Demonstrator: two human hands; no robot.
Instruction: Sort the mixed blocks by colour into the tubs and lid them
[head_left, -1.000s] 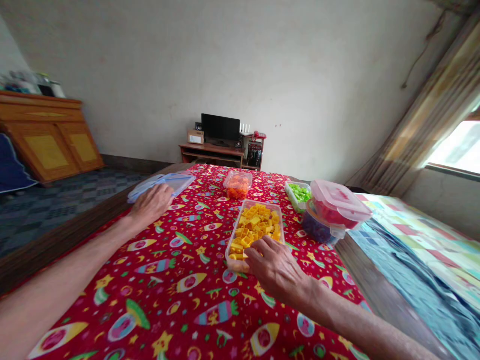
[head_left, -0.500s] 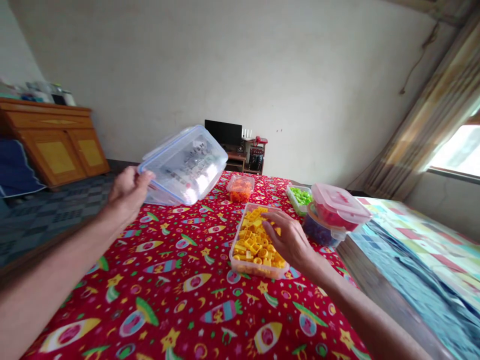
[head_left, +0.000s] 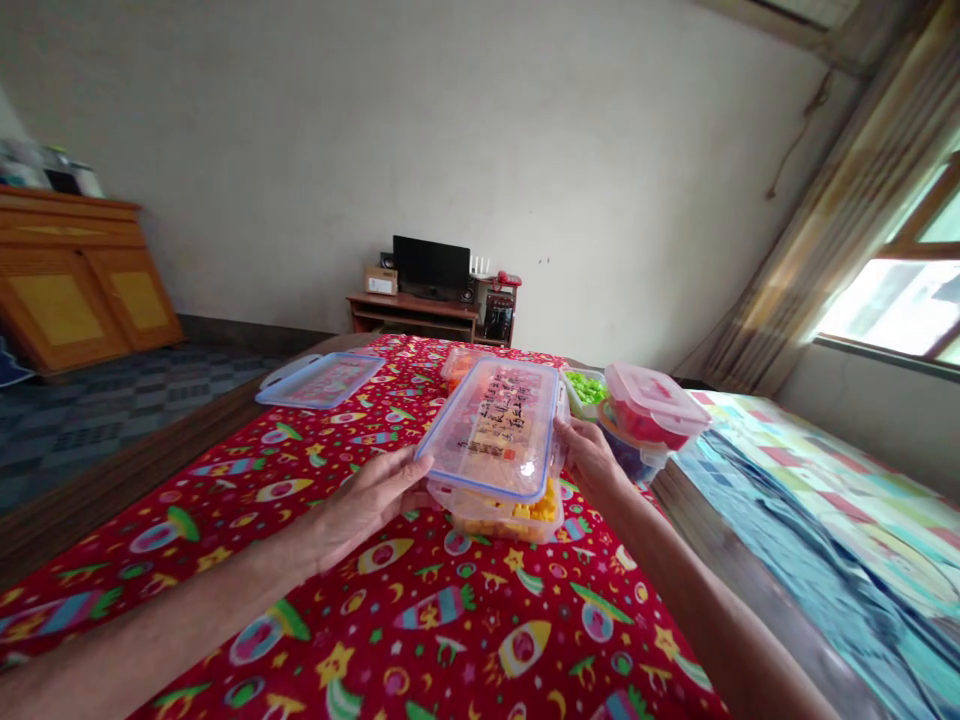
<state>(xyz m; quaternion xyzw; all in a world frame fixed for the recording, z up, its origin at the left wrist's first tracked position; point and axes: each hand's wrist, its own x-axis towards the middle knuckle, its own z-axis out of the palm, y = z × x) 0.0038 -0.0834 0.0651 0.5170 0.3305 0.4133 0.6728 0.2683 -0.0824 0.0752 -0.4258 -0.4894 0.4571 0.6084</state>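
A clear lid with a blue seal and dark writing is tilted over the container of yellow bricks. My left hand grips the lid's near left edge, thumb on top. At its right edge, my right hand is closed on the side flap. Yellow bricks show at the container's near end; most are hidden under the lid or blurred through it. Another blue-rimmed lid lies flat on the red cloth to the left.
Behind the lid stands a container of orange pieces. To the right are a tub of green pieces and a pink-lidded box stacked on a dark blue tub. A patterned red cloth covers the table.
One lid now lies on the cloth at the left. The other has moved from the left to above the yellow bricks, and my right hand has left the bricks to grip it.
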